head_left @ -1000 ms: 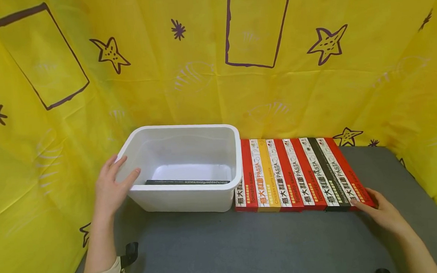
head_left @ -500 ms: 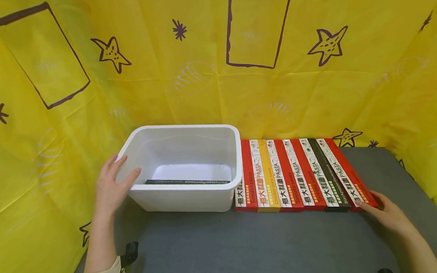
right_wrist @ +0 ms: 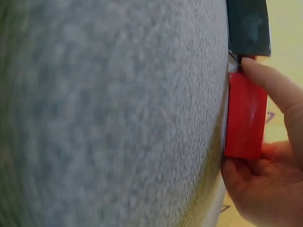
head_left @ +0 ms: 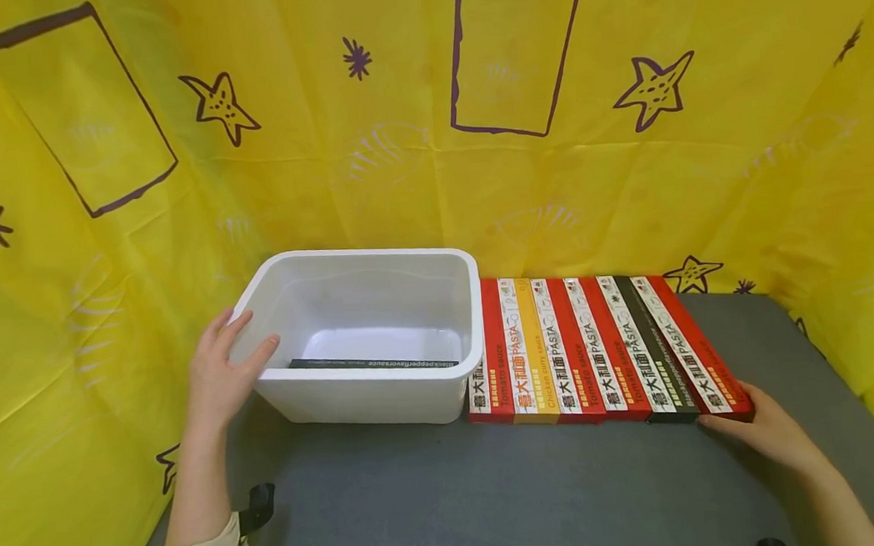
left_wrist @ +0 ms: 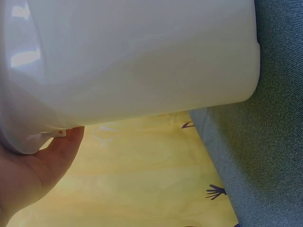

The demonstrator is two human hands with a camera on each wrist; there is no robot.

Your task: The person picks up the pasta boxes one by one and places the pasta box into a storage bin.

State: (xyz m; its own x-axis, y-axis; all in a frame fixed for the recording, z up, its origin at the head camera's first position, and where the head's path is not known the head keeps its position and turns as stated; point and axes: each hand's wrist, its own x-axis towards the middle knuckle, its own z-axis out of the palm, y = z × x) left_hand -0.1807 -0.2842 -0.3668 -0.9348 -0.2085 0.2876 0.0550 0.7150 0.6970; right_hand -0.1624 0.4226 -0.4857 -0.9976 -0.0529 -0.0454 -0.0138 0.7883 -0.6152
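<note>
My left hand (head_left: 221, 370) grips the left rim of a white plastic bin (head_left: 362, 401), thumb inside and fingers outside. One black pasta box (head_left: 375, 364) lies low along the bin's front wall. At the right end of a row of flat boxes is a red tomato-sauce pasta box (head_left: 689, 337). My right hand (head_left: 777, 436) pinches its near end across the width, thumb on the left side and fingers on the right. In the right wrist view that red box end (right_wrist: 246, 116) shows between thumb and fingers, with a gap from the black box (right_wrist: 248, 28) beside it.
Several red, yellow and black pasta boxes (head_left: 547, 358) lie side by side right of the bin. The grey tabletop (head_left: 451, 498) stretches in front. Yellow patterned cloth (head_left: 431, 181) hangs behind and at both sides.
My right thumb has slid from the top of the end red box down to its left side. The box's near end has shifted slightly right, away from the black one. The left hand holds still.
</note>
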